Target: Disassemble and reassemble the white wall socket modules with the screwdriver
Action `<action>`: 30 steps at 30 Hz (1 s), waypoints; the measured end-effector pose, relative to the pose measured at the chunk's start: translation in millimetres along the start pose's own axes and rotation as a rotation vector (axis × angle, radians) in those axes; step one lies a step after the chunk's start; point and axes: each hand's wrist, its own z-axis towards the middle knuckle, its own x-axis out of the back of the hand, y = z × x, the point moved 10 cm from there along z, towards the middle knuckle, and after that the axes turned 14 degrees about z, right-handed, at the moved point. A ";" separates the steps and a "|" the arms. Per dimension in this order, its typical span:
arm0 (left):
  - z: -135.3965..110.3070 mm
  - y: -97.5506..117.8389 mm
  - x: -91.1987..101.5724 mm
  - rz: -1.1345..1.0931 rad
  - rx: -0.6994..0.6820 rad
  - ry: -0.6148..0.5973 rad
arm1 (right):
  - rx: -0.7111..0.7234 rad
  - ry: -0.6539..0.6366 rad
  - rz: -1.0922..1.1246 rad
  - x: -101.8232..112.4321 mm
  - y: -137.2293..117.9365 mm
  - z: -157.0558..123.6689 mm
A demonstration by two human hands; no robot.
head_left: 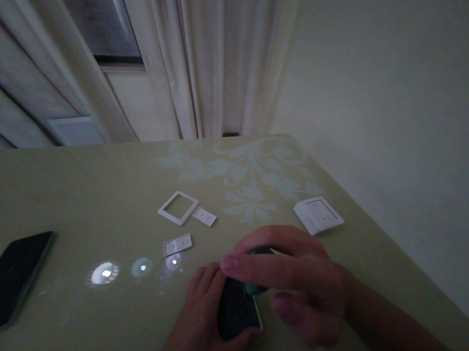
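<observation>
Near the table's front, my left hand (pixel 205 321) is closed around the sides of a dark wall switch back (pixel 236 307) with a thin white edge. Its thumb presses the near end and its fingers the far end. Over that piece, my right hand (pixel 294 282) grips a screwdriver (pixel 256 288) by its green and black handle; the tip is hidden. Beyond the hands lie a square white frame (pixel 161 210), a small white switch cover (pixel 204 217) touching its corner, and a second white cover (pixel 177 244) nearer to me.
To the right, a white wall socket (pixel 319 214) lies near the edge of the glossy patterned table (pixel 93 204). A dark tablet or phone (pixel 12 282) rests at the left. Curtains (pixel 211 58) hang behind the table, and a plain wall (pixel 415 119) runs along its right side.
</observation>
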 end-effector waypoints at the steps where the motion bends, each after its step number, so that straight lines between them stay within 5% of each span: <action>1: 0.3 0.7 0.8 0.005 -0.006 0.005 | -0.039 -0.017 0.046 -1.8 2.9 0.4; 7: 1.1 1.8 -0.1 0.012 -0.027 0.007 | 0.039 0.056 -0.168 8.2 -6.8 0.4; 10: 1.6 2.6 0.4 0.009 -0.022 0.002 | -0.014 -0.030 -0.094 0.0 -1.3 0.4; 15: 2.0 5.7 3.2 -0.042 0.009 -0.013 | 0.108 0.064 -0.219 6.6 -13.4 -1.0; 19: 1.5 5.1 3.5 -0.010 0.006 0.003 | 0.004 -0.064 0.022 -4.1 -4.0 2.3; 24: 0.7 5.9 3.7 -0.054 -0.054 0.047 | 0.128 0.011 -0.241 1.9 -17.2 4.0; 28: -0.1 2.1 -1.2 -0.023 -0.009 -0.002 | 0.057 -0.047 -0.121 -4.5 -10.5 3.4; 30: -0.4 1.8 -1.8 -0.014 -0.002 -0.013 | 0.061 0.013 -0.237 1.5 -11.8 1.0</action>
